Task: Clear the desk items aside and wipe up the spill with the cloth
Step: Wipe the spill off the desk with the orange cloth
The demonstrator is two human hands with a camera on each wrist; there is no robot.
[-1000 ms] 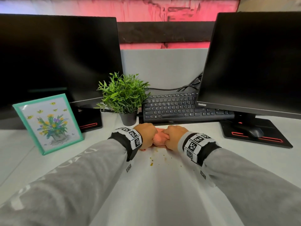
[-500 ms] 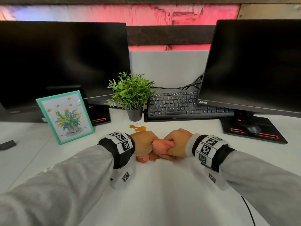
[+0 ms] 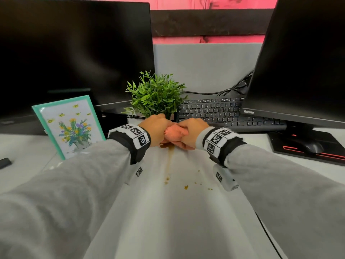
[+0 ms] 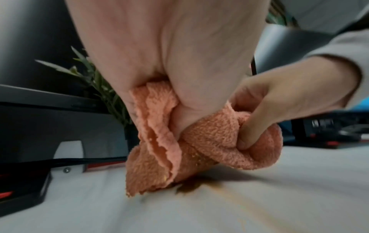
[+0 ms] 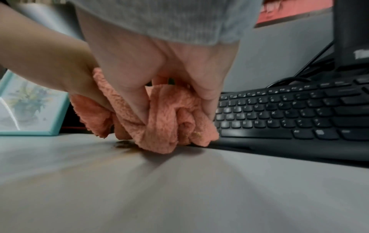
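Observation:
Both hands grip one bunched orange cloth and press it onto the white desk, just in front of the plant. My left hand holds its left end, my right hand its right end, knuckles almost touching. A brown spill streaks toward me from under the cloth, with small crumbs scattered nearer. A dark wet patch lies at the cloth's lower edge.
A potted green plant stands right behind the hands. A black keyboard lies at the back right, a framed flower picture at the left. Two dark monitors flank the scene, and a mouse sits on the right stand.
Both hands pushed the cloth away from me, toward the plant. A brown streak and crumbs now show on the desk where the cloth was.

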